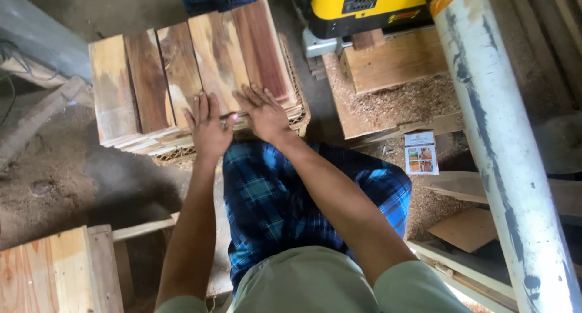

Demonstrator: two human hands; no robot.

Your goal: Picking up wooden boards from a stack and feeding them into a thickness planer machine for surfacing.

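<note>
flatly, both hands (pixel 236 122) press smooth reddish-brown rectangular wooden planks (pixel 188 76).

A yellow machine (pixel 364 7) stands at the floor's far edge, sawdust (pixel 400 104) heaped on a board before it. A white pipe (pixel 497 143) slants rightward, near a small printed card (pixel 421 152).

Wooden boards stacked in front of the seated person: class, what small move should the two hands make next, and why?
Probably push the near ends of the boards forward until they are flush. Both the left hand and the right hand lie flat, open, on the near edge of the stack, and the lower boards' ends jut out unevenly toward the person at the left. The stack rests on a woven basket.
</note>
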